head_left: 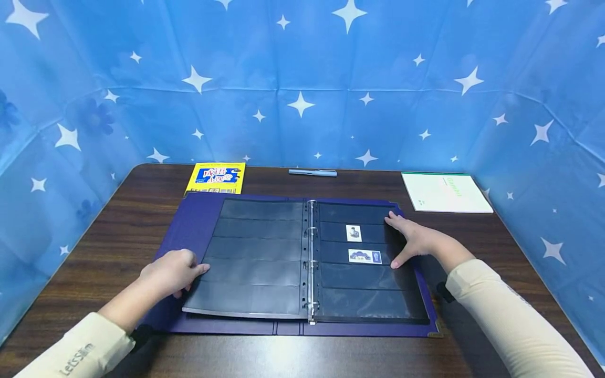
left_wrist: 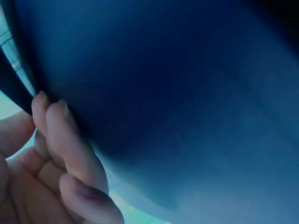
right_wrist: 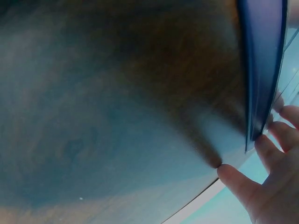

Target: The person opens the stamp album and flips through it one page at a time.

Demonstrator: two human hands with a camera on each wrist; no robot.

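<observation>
A purple ring-bound stamp album (head_left: 191, 223) lies spread out on the table. Its black left pages (head_left: 257, 249) have bare pocket rows; their outer edge is pinched between thumb and fingers of my left hand (head_left: 172, 273). Close up, the left wrist view has those fingers (left_wrist: 74, 144) curled at the page edge. On the right page (head_left: 373, 302) sit two stamps, a small upright one (head_left: 353, 233) and a wider one (head_left: 364, 256). With thumb and fingers spread, my right hand (head_left: 416, 239) rests along that page's outer edge. Its fingers (right_wrist: 268, 151) touch the album's side in the right wrist view.
Behind the album, a yellow printed packet (head_left: 216, 177) lies at the left and a light-blue pen (head_left: 312, 172) at the back middle. A pale notepad (head_left: 446, 192) is at the back right. Blue star-patterned curtains (head_left: 302, 68) surround the wooden table (head_left: 104, 231).
</observation>
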